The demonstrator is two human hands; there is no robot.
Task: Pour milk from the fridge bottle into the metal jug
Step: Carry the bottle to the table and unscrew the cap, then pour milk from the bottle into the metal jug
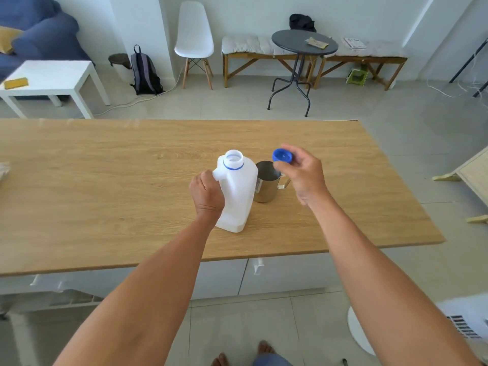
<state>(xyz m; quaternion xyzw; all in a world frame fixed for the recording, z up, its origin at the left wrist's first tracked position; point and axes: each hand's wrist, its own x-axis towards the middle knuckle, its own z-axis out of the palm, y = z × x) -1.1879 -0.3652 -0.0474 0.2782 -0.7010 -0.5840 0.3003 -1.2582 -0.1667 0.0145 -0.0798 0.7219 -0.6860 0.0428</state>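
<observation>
Milk bottle of white plastic [239, 191], squarish with a moulded side handle and a blue ring round its open neck, stands upright near the middle of the long light-oak wooden table [105, 180]. The left hand [207, 192] grips that handle from the bottle's 9 o'clock side, fingers curled round it. Just beside the bottle at 3 o'clock stands the small cylindrical stainless-steel jug [266, 184], upright, its mouth open and its handle turned toward 3 o'clock; whether the two touch cannot be told. Above the jug's rim, the right hand [303, 175] pinches the round blue screw cap [283, 156] between thumb and fingertips, the cap's hollow underside facing the camera, held clear of the bottle at its 2 o'clock.

Farther out, beyond the table at 12 o'clock, a white moulded chair with wooden legs [194, 35] stands by the wall. At 1 o'clock is a round dark-grey metal bistro table [303, 44] before a wooden bench with pale cushions [245, 46]. At 10 o'clock sit a grey backpack [145, 71], a low white side table [52, 75] and a blue sofa [39, 30].
</observation>
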